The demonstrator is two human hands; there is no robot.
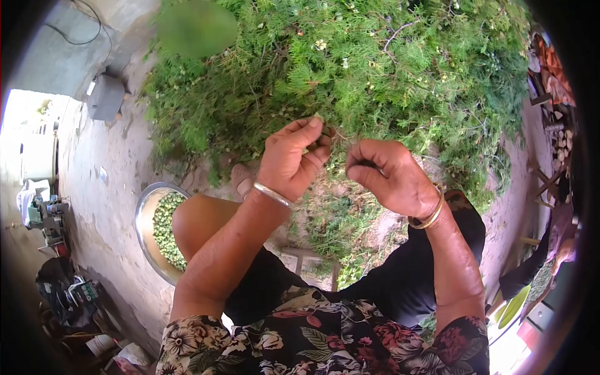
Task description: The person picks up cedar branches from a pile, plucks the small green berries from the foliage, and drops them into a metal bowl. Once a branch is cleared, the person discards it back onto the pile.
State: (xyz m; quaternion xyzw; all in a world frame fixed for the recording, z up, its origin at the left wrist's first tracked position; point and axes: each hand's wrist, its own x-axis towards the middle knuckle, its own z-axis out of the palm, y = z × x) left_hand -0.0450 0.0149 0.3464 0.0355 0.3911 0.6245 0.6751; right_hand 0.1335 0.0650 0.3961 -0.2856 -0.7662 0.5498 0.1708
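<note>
My left hand (294, 159), with a silver bangle at its wrist, is closed with its fingers curled. A small green piece (319, 117) shows at the thumb tip; it resembles the green cones in the bowl. To its right, my right hand (394, 178), wearing a gold-coloured bangle, is closed in a pinch. Whatever lies between its thumb and finger is hidden or too small to name. Just beyond both hands rises a big heap of green conifer branches (400, 81). A metal bowl (145, 234) with many small green cones (165, 231) stands beside my left knee.
Loose green sprigs (337, 219) litter the ground between my legs. A grey box-like object (105, 98) is by the left wall. At the right edge, another person's arm (565, 244) shows near a green-rimmed container (514, 306).
</note>
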